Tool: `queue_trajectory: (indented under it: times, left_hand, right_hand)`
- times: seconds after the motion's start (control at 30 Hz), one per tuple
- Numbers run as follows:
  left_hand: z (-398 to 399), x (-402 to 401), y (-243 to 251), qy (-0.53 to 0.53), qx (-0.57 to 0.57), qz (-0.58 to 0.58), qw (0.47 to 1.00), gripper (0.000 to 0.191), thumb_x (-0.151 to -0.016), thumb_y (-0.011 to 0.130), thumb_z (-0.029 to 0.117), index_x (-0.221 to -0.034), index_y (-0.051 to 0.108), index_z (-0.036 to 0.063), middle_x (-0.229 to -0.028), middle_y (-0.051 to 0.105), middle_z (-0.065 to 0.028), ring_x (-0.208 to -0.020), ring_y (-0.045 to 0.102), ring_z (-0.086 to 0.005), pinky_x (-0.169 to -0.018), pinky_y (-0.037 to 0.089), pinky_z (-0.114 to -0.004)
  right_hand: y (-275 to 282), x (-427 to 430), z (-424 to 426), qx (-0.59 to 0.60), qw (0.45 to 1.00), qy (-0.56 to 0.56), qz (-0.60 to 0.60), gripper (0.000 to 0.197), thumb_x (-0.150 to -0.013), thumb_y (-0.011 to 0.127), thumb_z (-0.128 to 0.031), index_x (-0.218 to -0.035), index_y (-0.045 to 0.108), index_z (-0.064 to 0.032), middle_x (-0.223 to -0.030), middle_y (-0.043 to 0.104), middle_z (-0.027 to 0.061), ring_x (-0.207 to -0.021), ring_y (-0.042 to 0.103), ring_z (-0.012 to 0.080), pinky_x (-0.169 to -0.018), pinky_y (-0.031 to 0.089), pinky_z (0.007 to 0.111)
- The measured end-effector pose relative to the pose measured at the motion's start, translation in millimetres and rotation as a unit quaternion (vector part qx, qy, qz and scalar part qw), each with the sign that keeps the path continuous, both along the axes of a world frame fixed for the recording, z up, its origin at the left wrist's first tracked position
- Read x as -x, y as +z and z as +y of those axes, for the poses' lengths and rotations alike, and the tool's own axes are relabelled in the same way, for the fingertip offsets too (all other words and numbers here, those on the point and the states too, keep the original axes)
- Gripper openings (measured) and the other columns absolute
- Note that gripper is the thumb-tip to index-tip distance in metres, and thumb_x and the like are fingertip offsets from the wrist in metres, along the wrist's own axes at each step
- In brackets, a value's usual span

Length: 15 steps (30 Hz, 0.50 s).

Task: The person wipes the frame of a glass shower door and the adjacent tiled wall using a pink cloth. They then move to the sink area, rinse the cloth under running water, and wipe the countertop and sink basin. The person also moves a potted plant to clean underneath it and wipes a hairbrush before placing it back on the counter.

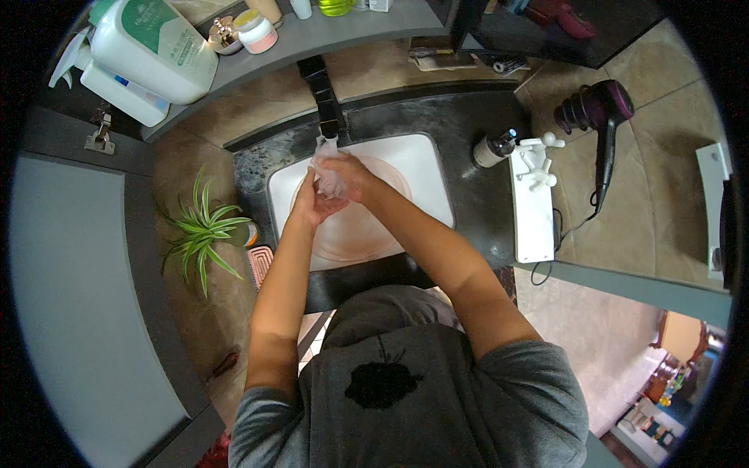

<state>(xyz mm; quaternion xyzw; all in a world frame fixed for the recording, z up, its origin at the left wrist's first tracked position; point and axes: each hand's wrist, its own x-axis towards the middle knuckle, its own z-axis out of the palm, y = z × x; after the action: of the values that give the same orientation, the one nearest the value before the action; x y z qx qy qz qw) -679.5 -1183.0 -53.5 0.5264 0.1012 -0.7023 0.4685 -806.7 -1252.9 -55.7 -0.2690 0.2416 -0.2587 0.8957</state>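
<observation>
My left hand (316, 202) and my right hand (350, 174) hold a wet, whitish translucent cloth (330, 178) between them, bunched up. They are just below the spout of a black faucet (323, 96). Beneath them, a round, pinkish translucent basin (357, 234) sits inside the white rectangular sink (430, 175). What the basin holds is hard to make out. Parts of the cloth are hidden by my fingers.
A potted spider plant (205, 225) and a pink hairbrush (260, 263) are at the left. A dark bottle (492, 149) and white figurines (537, 167) stand right of the sink, near a wall-hung hair dryer (608, 120). A shelf (327, 29) with bottles and jars overhangs the back.
</observation>
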Motion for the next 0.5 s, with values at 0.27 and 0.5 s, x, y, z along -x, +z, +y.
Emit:
queue_trajectory:
  times: [0.27, 0.5]
  left_hand:
    - [-11, -4, -41, 0.044, 0.186, -0.003, 0.982, 0.028, -0.098, 0.055, 0.021, -0.124, 0.059, 0.0113, -0.127, 0.062, -0.0106, -0.113, 0.062, -0.0268, -0.094, 0.053, -0.044]
    - [-9, 37, -4, 0.061, 0.155, -0.091, 0.982, 0.042, -0.099, 0.056, 0.042, -0.127, 0.056, 0.0108, -0.123, 0.062, -0.0100, -0.110, 0.062, -0.0258, -0.094, 0.052, -0.042]
  right_hand:
    - [9, 24, 9, 0.036, 0.992, -0.121, 0.025, 0.028, -0.091, 0.068, -0.026, -0.112, 0.064, -0.0070, -0.103, 0.066, 0.0040, -0.096, 0.063, 0.0177, -0.085, 0.050, 0.033]
    - [-47, 11, 19, -0.057, 0.972, -0.205, 0.098, 0.039, -0.095, 0.062, -0.042, -0.120, 0.061, -0.0125, -0.110, 0.065, 0.0052, -0.102, 0.062, 0.0200, -0.097, 0.047, 0.037]
